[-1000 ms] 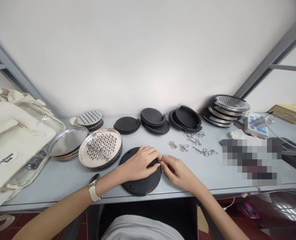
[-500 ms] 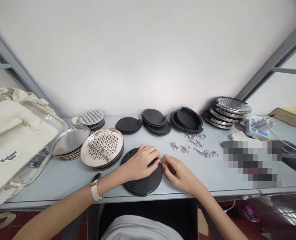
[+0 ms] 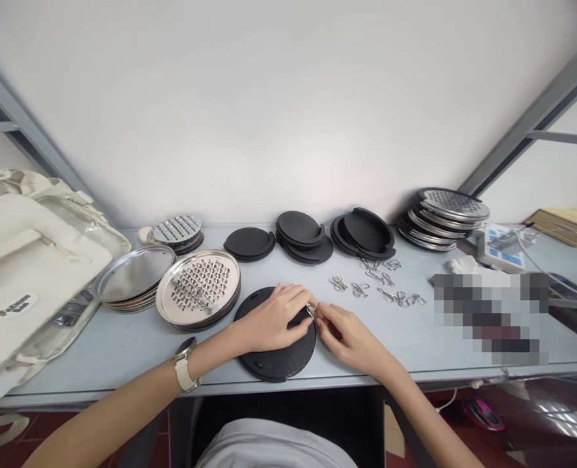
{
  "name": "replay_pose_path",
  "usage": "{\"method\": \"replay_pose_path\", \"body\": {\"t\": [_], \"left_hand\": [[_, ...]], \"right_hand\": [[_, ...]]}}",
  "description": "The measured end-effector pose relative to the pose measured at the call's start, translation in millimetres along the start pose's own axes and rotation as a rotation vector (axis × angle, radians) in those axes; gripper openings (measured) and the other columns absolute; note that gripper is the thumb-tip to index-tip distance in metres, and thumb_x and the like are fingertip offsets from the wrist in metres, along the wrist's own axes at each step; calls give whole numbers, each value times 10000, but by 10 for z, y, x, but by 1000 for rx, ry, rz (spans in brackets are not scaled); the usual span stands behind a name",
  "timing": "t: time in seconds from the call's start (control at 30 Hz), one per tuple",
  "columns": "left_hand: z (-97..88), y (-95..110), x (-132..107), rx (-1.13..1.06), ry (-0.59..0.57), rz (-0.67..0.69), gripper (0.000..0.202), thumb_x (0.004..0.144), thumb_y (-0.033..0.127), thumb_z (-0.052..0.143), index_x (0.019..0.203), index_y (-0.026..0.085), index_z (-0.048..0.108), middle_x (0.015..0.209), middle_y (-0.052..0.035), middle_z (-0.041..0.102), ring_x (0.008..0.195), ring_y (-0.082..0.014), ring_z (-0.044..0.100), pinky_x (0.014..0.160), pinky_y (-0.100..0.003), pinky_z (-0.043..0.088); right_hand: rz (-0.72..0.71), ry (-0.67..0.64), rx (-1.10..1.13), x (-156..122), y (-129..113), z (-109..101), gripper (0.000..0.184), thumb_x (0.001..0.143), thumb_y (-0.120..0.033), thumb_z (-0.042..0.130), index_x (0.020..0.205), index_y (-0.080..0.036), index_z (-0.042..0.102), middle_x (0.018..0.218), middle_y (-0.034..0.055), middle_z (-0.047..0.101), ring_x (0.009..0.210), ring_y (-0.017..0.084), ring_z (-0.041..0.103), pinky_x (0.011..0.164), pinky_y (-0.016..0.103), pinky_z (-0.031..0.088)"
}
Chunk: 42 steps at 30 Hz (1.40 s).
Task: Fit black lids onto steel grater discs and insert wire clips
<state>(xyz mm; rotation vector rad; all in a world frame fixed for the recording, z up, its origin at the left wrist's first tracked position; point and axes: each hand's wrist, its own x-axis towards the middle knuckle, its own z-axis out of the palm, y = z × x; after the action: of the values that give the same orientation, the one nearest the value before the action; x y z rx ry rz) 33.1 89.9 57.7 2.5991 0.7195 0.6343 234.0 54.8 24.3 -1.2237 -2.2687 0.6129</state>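
Wire clip point(image 3: 311, 312) sits at about 3 o'clock on the rim of a black round disc point(image 3: 274, 362), too small for its exact shape to show. The right hand point(image 3: 348, 335) comes in from 3 o'clock, its thumb and forefinger pressed together in a pinch on the clip. The left hand point(image 3: 268, 318), with a white-strapped wristwatch point(image 3: 185, 368) on its wrist, lies across the disc's upper half, fingers close together, tips curled toward the rim. Whether those tips grip the clip too, I cannot tell. The disc lies flat on a pale grey table point(image 3: 122, 351).

At 10 o'clock from the disc stands a stack of perforated steel grater plates point(image 3: 198, 287), just beside it. Further out at 9 o'clock is a stack of plain steel plates point(image 3: 133, 274). Loose wire clips point(image 3: 366, 286) lie at 2 o'clock, and stacks of black discs point(image 3: 300, 229) stand at 12 o'clock. A cream tote bag point(image 3: 34, 273) rests at the far left.
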Motion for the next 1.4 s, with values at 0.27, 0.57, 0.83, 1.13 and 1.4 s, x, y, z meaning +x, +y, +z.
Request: {"method": "replay_pose_path", "body": {"t": [0.27,0.57,0.83,1.13,1.4], "left_hand": [[6,-18,-2,16,-18,14,204,873,126,528,1062,198,504,1036,-37,599,1003,-200,532,948,-340,336],[6,-14,-7,-16,-5,-7,227,864,126,542,1072,209,505,1052,-21,618,1022,-187,553,952,-329,323],[8,-9,4,-7,-11,-27,199,875,150,522,1062,215,498,1048,-26,625,1011,-198,567,949,-341,315],[10,-5,-2,24,-17,-12,211,886,149,512,1087,205,482,1059,-28,621,1012,-188,570,946,-338,314],[-11,17,0,37,-35,-16,212,889,147,494,1091,210,481,1050,-32,618,1017,-198,563,939,-342,320]], "right_hand": [[1,8,-5,7,15,4,138,944,-177,382,883,-188,506,712,13,520,643,168,484,608,279,375],[15,14,7,2,1,7,200,955,-194,384,761,-206,431,670,-8,483,620,155,462,593,266,357],[-12,16,-9,7,7,9,166,958,-177,368,847,-196,490,713,12,530,665,169,491,623,278,369],[-7,11,-40,2,-14,-2,131,944,-210,414,831,-193,479,689,7,513,638,168,480,599,279,373],[-17,19,-43,4,-19,-6,115,938,-191,422,869,-190,514,686,10,517,637,169,486,582,274,377]]}}
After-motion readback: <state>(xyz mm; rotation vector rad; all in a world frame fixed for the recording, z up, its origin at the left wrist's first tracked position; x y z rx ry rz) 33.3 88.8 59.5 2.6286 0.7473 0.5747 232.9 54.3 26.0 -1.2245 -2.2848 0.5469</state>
